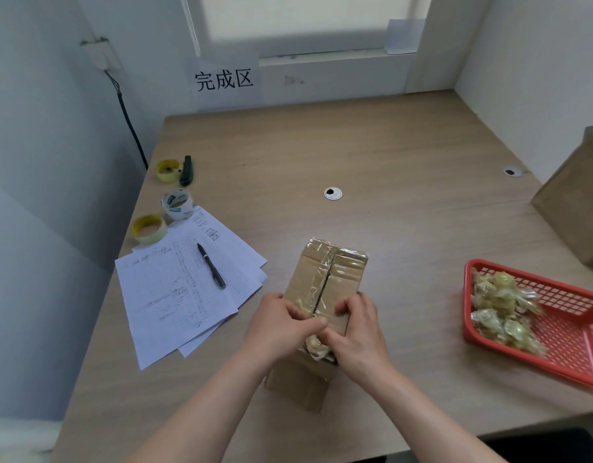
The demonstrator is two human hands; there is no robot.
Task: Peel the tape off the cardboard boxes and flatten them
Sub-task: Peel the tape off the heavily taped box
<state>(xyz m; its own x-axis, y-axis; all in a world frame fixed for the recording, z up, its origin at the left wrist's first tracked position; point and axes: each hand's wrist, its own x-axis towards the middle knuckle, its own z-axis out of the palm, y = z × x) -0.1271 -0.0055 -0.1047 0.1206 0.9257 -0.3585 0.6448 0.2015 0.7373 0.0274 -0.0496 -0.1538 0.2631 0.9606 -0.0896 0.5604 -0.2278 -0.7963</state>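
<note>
**Inspector:** White-walled corner booth with a paper sign on the back wall; wooden bench runs wall to wall. Largest item in hand?

**Assistant:** One cardboard box, lying near the front edge at centre, clear tape along its seam. Another box stands at the far right edge. A red basket holding balled-up tape sits well to the right of the first box.

**Inspector:** Grip status?

**Assistant:** Left hand pinches the lifted tape at the near end of the seam. Right hand is curled round the wad of loosened tape there.

**Inspector:** Smaller items?

**Assistant:** Papers with a pen to the left; three tape rolls beyond them.

**Inspector:** Risks?

**Assistant:** In my judgement, a sharp or sideways pull could snap the tape, leaving strips on the far end, or strip the cardboard facing. With neither hand pressing it down, the box may slide or lift.
</note>
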